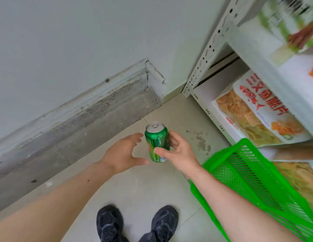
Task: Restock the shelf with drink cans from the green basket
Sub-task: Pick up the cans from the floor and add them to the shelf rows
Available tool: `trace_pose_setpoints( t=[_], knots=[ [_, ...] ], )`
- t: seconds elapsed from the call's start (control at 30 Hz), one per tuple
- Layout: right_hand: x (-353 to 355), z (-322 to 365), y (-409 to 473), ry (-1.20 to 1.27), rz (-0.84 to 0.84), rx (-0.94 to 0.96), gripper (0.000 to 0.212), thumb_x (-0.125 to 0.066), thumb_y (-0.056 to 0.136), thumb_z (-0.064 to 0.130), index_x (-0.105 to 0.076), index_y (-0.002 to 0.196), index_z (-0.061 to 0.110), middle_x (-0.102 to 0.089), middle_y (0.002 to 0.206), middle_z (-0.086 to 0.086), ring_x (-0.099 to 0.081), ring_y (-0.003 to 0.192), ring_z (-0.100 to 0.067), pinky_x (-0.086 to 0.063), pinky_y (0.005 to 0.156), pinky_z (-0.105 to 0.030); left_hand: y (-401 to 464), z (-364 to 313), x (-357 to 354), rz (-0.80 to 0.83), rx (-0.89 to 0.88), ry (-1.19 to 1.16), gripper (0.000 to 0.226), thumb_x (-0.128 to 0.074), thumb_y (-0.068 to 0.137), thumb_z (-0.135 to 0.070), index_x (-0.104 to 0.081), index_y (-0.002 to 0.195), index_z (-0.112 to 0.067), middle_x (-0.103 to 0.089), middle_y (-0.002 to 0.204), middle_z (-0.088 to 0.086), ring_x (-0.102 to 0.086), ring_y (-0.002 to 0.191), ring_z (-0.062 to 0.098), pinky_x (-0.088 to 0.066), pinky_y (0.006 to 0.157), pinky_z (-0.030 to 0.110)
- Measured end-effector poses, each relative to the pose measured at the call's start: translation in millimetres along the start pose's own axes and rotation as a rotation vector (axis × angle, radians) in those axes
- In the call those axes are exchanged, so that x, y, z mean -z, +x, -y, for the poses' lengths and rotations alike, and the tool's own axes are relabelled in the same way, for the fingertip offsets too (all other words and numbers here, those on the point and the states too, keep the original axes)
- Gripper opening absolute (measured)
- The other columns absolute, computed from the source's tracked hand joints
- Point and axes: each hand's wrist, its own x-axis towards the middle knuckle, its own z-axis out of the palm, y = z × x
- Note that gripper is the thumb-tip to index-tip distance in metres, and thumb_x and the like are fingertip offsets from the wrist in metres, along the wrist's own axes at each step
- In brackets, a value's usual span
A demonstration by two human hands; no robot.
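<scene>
Head view:
Right hand [178,151]: grips a green drink can [157,142], thumb across the front of its lower body, fingers curled round the far side.
Green drink can: held above the floor [147,186], nearly upright with a slight tilt, silver top with pull tab facing the camera; outside the basket, not on the shelf.
Left hand [124,156]: fingers spread and relaxed, holding nothing; just beside the can on its left, contact not discernible.
Green basket [253,173]: plastic lattice, to the right by the right forearm and in front of the shelf; contents not visible.
Shelf [209,44]: white metal unit with perforated upright at right; lower level carries snack bags [257,114] with red print; the upper level's goods are blurred.
Shoes [136,224]: dark pair on the floor at the bottom edge.
Wall [73,41]: pale, with a worn grey base strip.
</scene>
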Motion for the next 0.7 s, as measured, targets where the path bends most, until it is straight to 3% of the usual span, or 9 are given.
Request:
trace_pose_setpoints(
  t=[0.07,0.2,0.4,0.57,0.7],
  knots=[
    [21,51,-22,0.047,-0.002,0.035,0.056,-0.079,0.074,-0.004,-0.056,0.109,0.032,-0.068,0.105,0.017,-0.064,0.097,0.012,-0.047,0.083,-0.006,-14,-46,33,-0.026,-0.082,-0.019,0.091,-0.08,0.066,-0.049,-0.033,0.141,-0.03,-0.053,0.127,-0.013,-0.053,0.112,0.006,-0.043,0.097,0.028],
    [53,129,-57,0.077,-0.013,0.11,0.052,-0.079,0.076,0.001,-0.058,0.118,0.024,-0.071,0.115,0.004,-0.068,0.108,-0.01,-0.052,0.094,-0.023,-39,-120,83,-0.03,-0.243,-0.095,0.079,-0.082,0.066,-0.046,-0.041,0.132,-0.035,-0.056,0.114,-0.019,-0.056,0.107,0.003,-0.046,0.094,0.026],
    [97,258,-126,0.136,-0.075,0.253,0.05,-0.079,0.075,0.01,-0.059,0.12,0.023,-0.071,0.117,-0.002,-0.067,0.111,-0.015,-0.053,0.094,-0.029,-93,-234,160,-0.065,-0.426,-0.243,0.079,-0.083,0.066,-0.042,-0.043,0.133,-0.032,-0.066,0.112,-0.018,-0.064,0.1,-0.003,-0.05,0.096,0.027],
    [126,338,-193,0.202,-0.123,0.35,0.048,-0.074,0.074,0.018,-0.06,0.12,0.017,-0.071,0.118,-0.007,-0.066,0.113,-0.021,-0.052,0.098,-0.035,-140,-320,198,-0.108,-0.512,-0.319,0.086,-0.083,0.066,-0.042,-0.033,0.136,-0.042,-0.067,0.111,-0.017,-0.069,0.096,0.009,-0.053,0.093,0.038],
    [151,386,-247,0.168,-0.179,0.406,0.053,-0.075,0.078,0.023,-0.058,0.127,0.014,-0.069,0.123,-0.008,-0.064,0.117,-0.022,-0.05,0.1,-0.04,-178,-381,216,-0.163,-0.579,-0.343,0.083,-0.084,0.067,-0.035,-0.036,0.134,-0.043,-0.068,0.109,-0.018,-0.069,0.092,0.006,-0.054,0.092,0.035]
  ],
)
